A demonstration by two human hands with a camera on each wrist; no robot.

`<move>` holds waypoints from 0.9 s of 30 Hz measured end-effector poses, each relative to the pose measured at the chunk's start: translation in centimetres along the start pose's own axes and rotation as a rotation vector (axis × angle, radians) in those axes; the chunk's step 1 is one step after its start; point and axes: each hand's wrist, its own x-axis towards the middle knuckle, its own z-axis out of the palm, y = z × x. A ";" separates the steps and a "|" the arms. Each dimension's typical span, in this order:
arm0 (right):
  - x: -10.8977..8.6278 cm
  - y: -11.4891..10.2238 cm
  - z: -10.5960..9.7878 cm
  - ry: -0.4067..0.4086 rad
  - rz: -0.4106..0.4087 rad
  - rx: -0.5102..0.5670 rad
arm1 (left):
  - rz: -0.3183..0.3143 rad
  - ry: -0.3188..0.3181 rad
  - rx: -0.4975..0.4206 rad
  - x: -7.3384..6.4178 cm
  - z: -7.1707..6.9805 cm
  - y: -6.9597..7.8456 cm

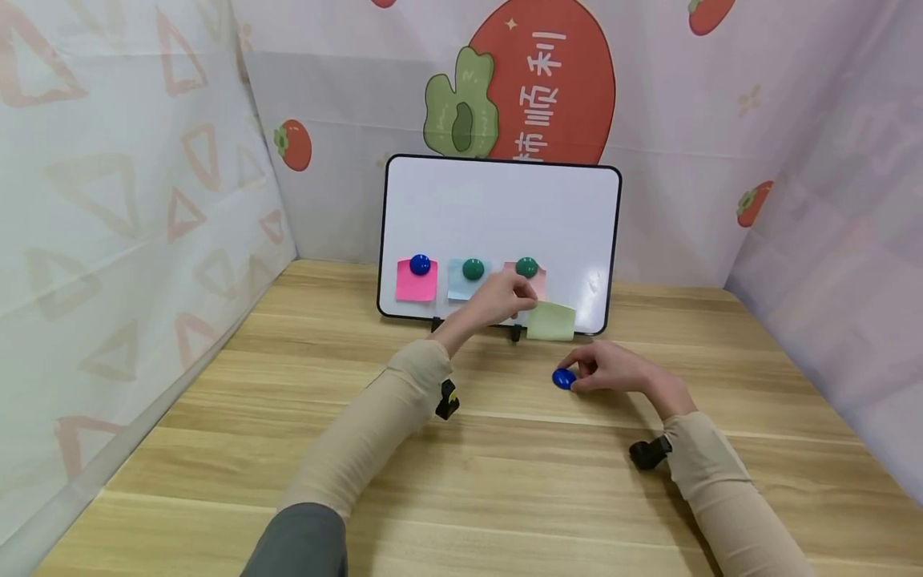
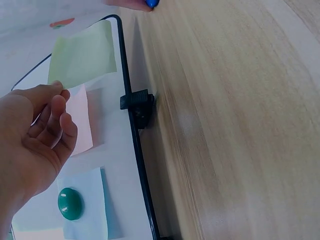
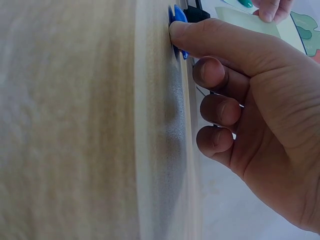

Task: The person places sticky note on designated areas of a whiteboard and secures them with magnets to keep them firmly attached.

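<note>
With thumb and fingertips my left hand (image 1: 497, 298) pinches a pale green sticky note (image 1: 551, 322) by its corner. The note overlaps the lower edge of the whiteboard (image 1: 497, 208) in the head view. My right hand (image 1: 616, 367) has thumb and index finger on either side of a round blue magnet (image 1: 563, 379), low at the table in front of the board. In the right wrist view the thumb partly covers this magnet (image 3: 181, 14), while the other fingers curl below it. Behind the left hand, a pale pink note (image 1: 537, 282) hangs under a green magnet (image 1: 527, 267).
A bright pink note (image 1: 416, 287) under a blue magnet (image 1: 420, 264) and a light blue note (image 1: 459, 287) under a green magnet (image 1: 473, 269) hang along the board's lower part. Black clips (image 2: 137, 106) support the board on the wooden table (image 1: 505, 481). Printed cloth (image 1: 346, 96) hangs behind.
</note>
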 end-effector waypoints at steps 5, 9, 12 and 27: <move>0.0 0.0 0.0 0.004 0.006 0.006 | 0.027 0.022 0.030 1.0 0.2 0.3; 0.1 0.0 0.0 -0.005 0.005 0.011 | 0.042 0.034 0.034 1.7 0.4 0.6; 0.1 0.1 0.0 -0.004 -0.004 0.009 | 0.042 0.035 0.032 2.2 0.6 1.0; 0.2 0.4 0.0 0.002 0.001 0.012 | -0.010 0.076 0.024 4.1 1.5 1.4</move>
